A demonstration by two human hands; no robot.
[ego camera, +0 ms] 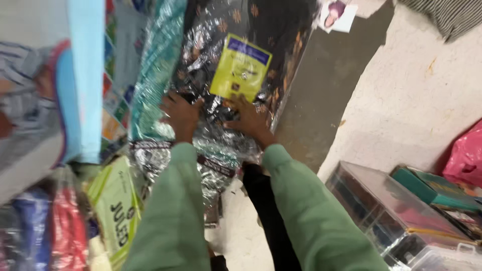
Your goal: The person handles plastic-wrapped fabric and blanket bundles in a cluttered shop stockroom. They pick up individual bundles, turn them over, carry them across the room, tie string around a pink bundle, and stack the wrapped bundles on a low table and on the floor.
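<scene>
Both my hands press on a dark garment with orange flowers, sealed in a shiny clear plastic packet (236,60) that bears a yellow-green card label (241,68). My left hand (181,115) grips the packet's lower left part, beside a teal patterned packet (158,70). My right hand (248,120) holds the lower middle, just under the label. Both sleeves are light green. The picture is blurred by motion.
More wrapped garments are stacked at left, with a blue-edged packet (83,80) and a lime-green one (115,206). Clear boxes with folded cloth (396,206) lie on the floor at right, next to a pink bag (464,155). A small photo card (337,15) lies at the top.
</scene>
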